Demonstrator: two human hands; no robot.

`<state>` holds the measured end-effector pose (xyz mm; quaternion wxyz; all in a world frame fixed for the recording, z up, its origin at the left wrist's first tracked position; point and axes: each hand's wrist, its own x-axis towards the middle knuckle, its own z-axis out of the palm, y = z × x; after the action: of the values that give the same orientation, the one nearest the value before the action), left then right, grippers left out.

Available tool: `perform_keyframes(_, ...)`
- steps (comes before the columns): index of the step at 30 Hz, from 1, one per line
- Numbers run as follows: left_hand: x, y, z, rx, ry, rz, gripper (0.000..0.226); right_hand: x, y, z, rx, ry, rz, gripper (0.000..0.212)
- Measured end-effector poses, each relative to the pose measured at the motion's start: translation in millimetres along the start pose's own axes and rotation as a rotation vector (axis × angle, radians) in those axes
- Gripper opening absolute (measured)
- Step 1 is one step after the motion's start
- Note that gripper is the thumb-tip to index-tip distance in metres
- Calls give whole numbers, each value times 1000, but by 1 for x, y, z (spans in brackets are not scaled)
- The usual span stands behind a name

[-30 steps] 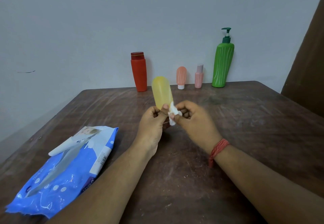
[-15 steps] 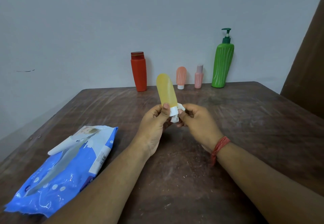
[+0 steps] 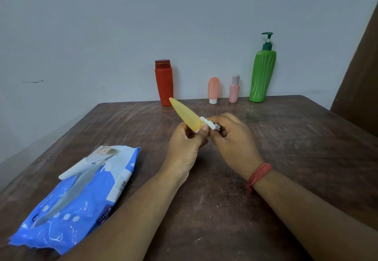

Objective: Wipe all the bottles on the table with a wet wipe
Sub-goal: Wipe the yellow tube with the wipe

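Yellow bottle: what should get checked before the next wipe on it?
1. Yellow bottle held firmly: ok, the left hand grips its lower end.
2. Wet wipe in hand: ok, the right hand pinches it, bunched against the bottle's lower end.
3. Bottle tilt: ok, its top leans left and away, so the side is exposed.
4. Whole bottle wiped: cannot tell.
5. Other bottles waiting: ok, the red bottle, orange tube, pink bottle and green pump bottle stand upright by the wall.
6. Wipes pack nearby: ok, it lies on the table.
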<state>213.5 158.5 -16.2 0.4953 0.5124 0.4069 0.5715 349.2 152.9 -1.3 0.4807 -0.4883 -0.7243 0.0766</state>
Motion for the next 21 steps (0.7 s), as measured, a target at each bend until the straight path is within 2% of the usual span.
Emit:
perform_keyframes(5, 2, 1, -7, -126, -57, -75, 47, -1, -2, -6, 87, -69, -68, 24)
perform_keyframes(9, 0, 2, -8, -72, -156, -51, 40, 5, 6, -6, 51, -5, -10, 20)
perform_keyframes(14, 4, 3, -11, -161, -69, -53, 63, 3, 3, -11, 56, -8, -89, 15)
perform_keyframes(19, 3, 1, -8, -149, -93, -36, 59, 5, 10, -10, -1, 6, -36, 15)
perform_keyframes(21, 3, 2, -8, -184, -94, -30, 50, 4, 10, -12, -6, 5, -94, 13)
